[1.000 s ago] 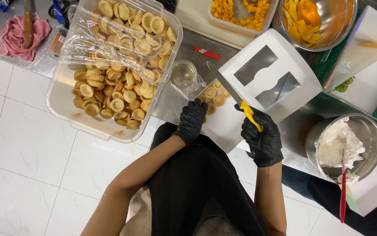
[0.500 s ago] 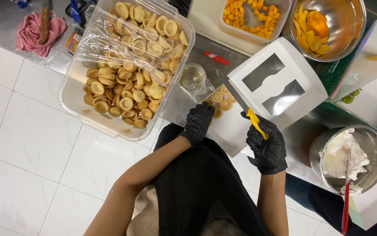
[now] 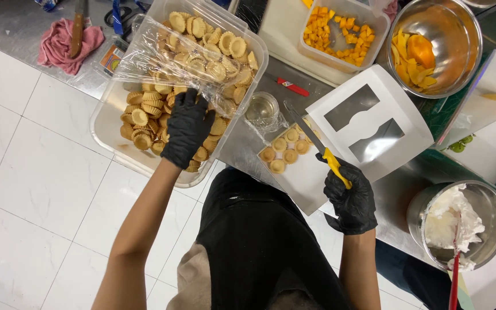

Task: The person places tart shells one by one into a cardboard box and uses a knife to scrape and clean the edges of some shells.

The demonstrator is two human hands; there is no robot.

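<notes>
Left hand (image 3: 186, 129) in clear plastic tub (image 3: 107, 120) of golden tart shells (image 3: 144, 109).
Right hand (image 3: 351, 195) grips yellow-handled knife (image 3: 317, 143); lift shells gently, blade kept aside.

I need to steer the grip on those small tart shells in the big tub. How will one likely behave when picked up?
The tart shells look thin-walled and fluted, so probably brittle: pinch lightly. They seem light, being small and hollow. They lie loosely heaped in the clear tub, so neighbours may shift when the left hand lifts one.

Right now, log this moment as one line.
left hand: in tub of tart shells | right hand: grips yellow-handled knife | open white box: six shells
</notes>
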